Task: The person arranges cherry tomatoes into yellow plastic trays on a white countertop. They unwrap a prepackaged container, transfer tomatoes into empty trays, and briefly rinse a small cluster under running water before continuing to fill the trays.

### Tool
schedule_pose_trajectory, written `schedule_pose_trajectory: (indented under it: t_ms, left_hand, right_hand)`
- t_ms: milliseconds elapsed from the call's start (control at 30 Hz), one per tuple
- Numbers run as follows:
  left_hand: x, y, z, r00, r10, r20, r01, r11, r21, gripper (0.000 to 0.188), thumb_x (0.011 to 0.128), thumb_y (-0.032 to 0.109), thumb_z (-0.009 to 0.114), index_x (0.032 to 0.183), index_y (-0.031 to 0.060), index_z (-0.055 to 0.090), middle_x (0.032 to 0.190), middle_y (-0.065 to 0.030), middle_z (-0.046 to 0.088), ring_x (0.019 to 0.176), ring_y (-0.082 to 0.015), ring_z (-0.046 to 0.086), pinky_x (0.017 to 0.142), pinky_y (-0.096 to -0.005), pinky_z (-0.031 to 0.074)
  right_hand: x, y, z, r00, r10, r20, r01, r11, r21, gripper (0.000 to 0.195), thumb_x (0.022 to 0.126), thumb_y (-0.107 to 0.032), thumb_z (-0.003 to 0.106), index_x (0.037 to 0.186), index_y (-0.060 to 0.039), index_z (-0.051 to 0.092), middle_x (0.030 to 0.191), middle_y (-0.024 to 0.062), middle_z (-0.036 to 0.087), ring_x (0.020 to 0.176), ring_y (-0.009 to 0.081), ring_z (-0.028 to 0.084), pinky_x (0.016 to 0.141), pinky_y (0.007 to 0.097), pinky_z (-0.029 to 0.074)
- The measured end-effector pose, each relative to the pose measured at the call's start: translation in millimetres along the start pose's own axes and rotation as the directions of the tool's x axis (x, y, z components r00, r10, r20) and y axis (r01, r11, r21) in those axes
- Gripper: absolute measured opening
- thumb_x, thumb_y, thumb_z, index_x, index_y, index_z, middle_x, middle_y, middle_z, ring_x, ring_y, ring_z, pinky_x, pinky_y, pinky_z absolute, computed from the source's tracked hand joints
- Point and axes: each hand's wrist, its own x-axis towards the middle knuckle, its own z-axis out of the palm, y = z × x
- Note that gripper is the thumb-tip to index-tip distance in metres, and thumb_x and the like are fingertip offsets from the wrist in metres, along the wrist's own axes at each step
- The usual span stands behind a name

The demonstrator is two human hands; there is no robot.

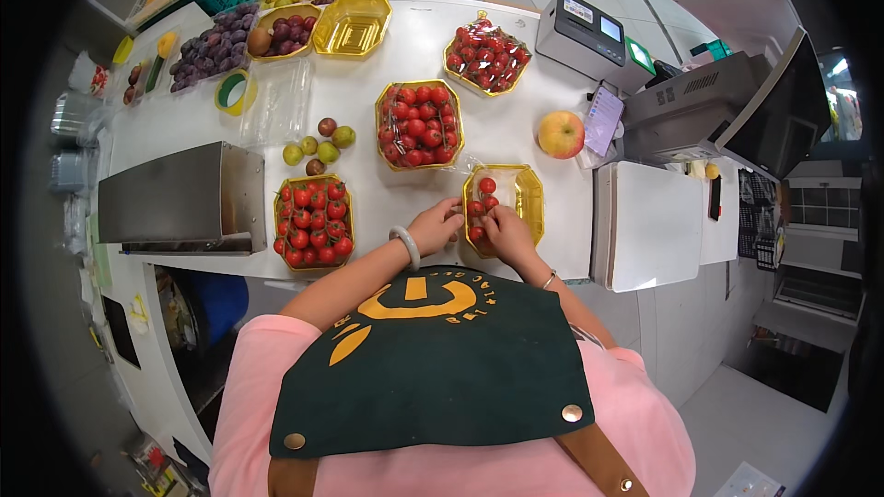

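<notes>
A gold plastic tray (530,203) with several cherry tomatoes (487,186) along its left side lies before me. My right hand (510,231) reaches into it, fingertips at the tomatoes; its hold is partly hidden by the fingers. My left hand (436,226) is at the tray's left edge, fingers curled; whether it holds anything is unclear. Left of my arms stands a filled tray of cherry tomatoes (314,221). Beyond my hands is a film-covered tray of tomatoes (417,125), with another wrapped tomato tray (486,57) farther back.
At right are an apple (561,134), a phone (603,120), a label printer (581,34) and a monitor (773,103). At left stand a metal box (166,200), loose plums (328,151), a clear container (276,100), tape (233,92), grapes or plums (214,45) and an empty gold tray (352,25).
</notes>
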Motion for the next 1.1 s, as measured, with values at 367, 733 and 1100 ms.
schedule_pose_trajectory:
  t_ms: [367, 733, 1100]
  left_hand:
    - [24.8, 21.8, 1.5, 0.966, 0.011, -0.257, -0.139, 0.864, -0.484, 0.030, 0.090, 0.025, 0.060, 0.114, 0.0072, 0.055, 0.083, 0.0023, 0.056, 0.068, -0.0069, 0.049, 0.061, -0.0226, 0.042]
    - [-12.2, 65.7, 42.1, 0.993, 0.110, -0.052, -0.122, 0.866, -0.484, 0.060, 0.094, 0.030, 0.055, 0.144, 0.0128, 0.025, 0.126, -0.0058, 0.050, 0.113, -0.0161, 0.050, 0.091, -0.0319, 0.043]
    - [-78.9, 98.5, 45.3, 0.881, 0.369, -0.297, -0.415, 0.904, -0.105, 0.052, 0.094, 0.008, 0.049, 0.143, 0.0110, 0.030, 0.129, -0.0099, 0.048, 0.109, -0.0148, 0.053, 0.094, -0.0289, 0.044]
  right_hand:
    - [1.4, 36.3, -59.3, 0.940, 0.007, -0.341, -0.047, 0.993, -0.109, 0.023, 0.082, -0.020, 0.058, 0.098, -0.0034, 0.061, 0.090, 0.0177, 0.063, 0.082, 0.0352, 0.060, 0.076, 0.0417, 0.048]
    - [-47.7, 23.2, -107.6, 0.984, 0.064, -0.168, -0.028, 0.978, 0.207, 0.024, 0.085, -0.019, 0.060, 0.099, 0.0006, 0.060, 0.077, 0.0131, 0.063, 0.065, 0.0190, 0.060, 0.063, 0.0292, 0.048]
    - [-39.0, -25.0, -145.3, 0.997, -0.071, 0.014, 0.038, 0.683, 0.730, 0.022, 0.093, -0.022, 0.057, 0.101, -0.0022, 0.063, 0.074, -0.0029, 0.058, 0.060, 0.0030, 0.048, 0.055, 0.0194, 0.041]
